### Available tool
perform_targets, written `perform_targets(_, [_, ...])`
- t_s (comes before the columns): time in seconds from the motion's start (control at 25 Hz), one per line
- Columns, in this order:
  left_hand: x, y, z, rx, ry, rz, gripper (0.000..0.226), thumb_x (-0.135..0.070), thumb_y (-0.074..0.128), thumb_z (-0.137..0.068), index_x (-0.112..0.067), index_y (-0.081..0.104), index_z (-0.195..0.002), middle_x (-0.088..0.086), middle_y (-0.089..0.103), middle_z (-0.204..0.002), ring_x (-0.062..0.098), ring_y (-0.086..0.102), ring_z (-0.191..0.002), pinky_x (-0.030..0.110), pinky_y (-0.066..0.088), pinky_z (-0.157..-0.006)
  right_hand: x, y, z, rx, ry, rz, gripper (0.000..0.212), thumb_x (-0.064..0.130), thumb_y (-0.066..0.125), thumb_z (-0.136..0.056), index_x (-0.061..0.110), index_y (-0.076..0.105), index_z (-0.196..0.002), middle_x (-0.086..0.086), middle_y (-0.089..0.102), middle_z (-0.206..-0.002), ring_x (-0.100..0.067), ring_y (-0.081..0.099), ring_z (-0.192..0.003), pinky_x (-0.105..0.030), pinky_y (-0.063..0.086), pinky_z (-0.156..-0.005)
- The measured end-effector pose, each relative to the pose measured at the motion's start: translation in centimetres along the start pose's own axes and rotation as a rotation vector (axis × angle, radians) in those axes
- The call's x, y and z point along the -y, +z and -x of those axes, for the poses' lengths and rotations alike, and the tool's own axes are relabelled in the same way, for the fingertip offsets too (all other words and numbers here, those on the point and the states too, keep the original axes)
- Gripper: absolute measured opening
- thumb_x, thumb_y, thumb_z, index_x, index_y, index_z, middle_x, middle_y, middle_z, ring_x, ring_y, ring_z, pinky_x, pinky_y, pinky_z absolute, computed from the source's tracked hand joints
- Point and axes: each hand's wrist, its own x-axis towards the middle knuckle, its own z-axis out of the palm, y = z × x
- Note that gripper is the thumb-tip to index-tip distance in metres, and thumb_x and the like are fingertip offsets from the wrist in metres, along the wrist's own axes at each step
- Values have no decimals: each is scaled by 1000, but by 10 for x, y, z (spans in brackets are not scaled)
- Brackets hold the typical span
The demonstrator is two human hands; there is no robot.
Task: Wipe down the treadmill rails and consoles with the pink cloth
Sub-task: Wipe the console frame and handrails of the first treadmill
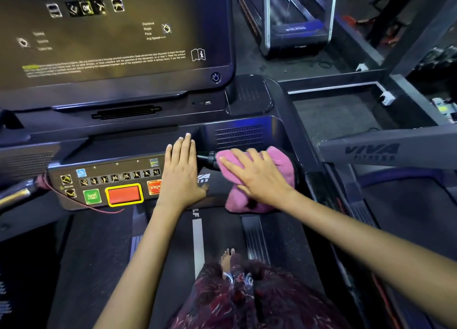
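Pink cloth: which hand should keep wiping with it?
Probably the right hand: it already lies flat on the pink cloth. The left hand rests bare on the console beside it.

This is a gym. A treadmill console (103,185) with green quick-start, red stop and numbered speed buttons sits below a large dark screen (111,32) listing distance, steps and pace, above the running belt (103,254). A second treadmill (296,19) stands ahead on the dark floor, and the side rail (385,150) carries a fitness brand name.

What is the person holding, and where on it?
Nothing is gripped. The right hand presses flat on the pink cloth's middle; the left hand rests flat on the console.
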Motion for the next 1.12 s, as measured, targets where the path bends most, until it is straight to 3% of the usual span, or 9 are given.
perform_targets(0.12, [-4,0,0,11,-33,-29,111,-42,70,-64,4,10,-146,18,4,-155,33,4,-143,43,-4,-116,0,-12,3,134,196,29,75,44,76,-64,20,51,-131,-10,57,-119,-30,55,-89,-37,45,-66])
perform_targets(0.24, [-9,0,0,48,-70,-50,110,-44,65,-68,3,4,-146,18,-4,-155,35,-2,-143,45,-9,-114,37,-20,-33,199,325,-78,57,32,58,-83,17,40,-135,-10,48,-122,-29,48,-104,-41,40,-77])
perform_targets(0.4, [-13,-4,-2,73,-65,-64,104,-50,58,-77,1,1,-147,16,-7,-156,37,-8,-143,47,-10,-113,45,-16,-36,119,242,-34,67,43,64,-74,18,46,-134,-8,53,-122,-26,53,-97,-40,43,-73])
perform_targets(0.56, [-19,-6,-5,108,-109,-104,102,-52,55,-79,-3,-3,-148,17,-17,-154,38,-21,-140,52,-17,-109,19,-5,2,154,497,71,65,46,75,-58,20,60,-116,-4,59,-100,-23,55,-84,-35,44,-64])
perform_targets(0.68, [-35,-1,-12,50,-38,-111,99,-52,53,-80,-8,-2,-148,17,-20,-154,38,-25,-138,52,-23,-104,17,0,16,207,666,178,57,42,72,-63,16,62,-112,-4,60,-95,-22,56,-79,-32,43,-61])
perform_targets(0.76, [-44,7,-14,72,57,-93,97,-50,53,-81,-10,-3,-149,14,-14,-156,36,-21,-140,53,-18,-109,33,2,25,253,733,226,43,28,59,-74,12,62,-113,-5,61,-91,-21,55,-74,-29,41,-58])
perform_targets(0.88, [-43,16,-16,45,94,22,89,-38,59,-79,-7,13,-148,13,15,-154,32,-1,-144,49,-8,-114,30,-8,18,358,796,264,40,16,39,-80,12,62,-114,-4,61,-90,-19,55,-73,-26,41,-56])
perform_targets(1.0, [-39,22,-16,-15,109,91,81,-29,67,-72,-4,32,-141,15,37,-143,33,19,-141,47,-2,-115,9,-4,0,462,849,131,37,9,38,-88,5,55,-120,-13,55,-108,-27,55,-91,-32,47,-70])
perform_targets(1.12, [-39,25,-16,-4,120,108,83,-28,70,-68,-3,36,-139,15,40,-139,33,24,-139,46,1,-116,21,-7,10,455,895,229,44,12,40,-76,7,62,-114,-9,60,-95,-22,57,-75,-26,49,-59])
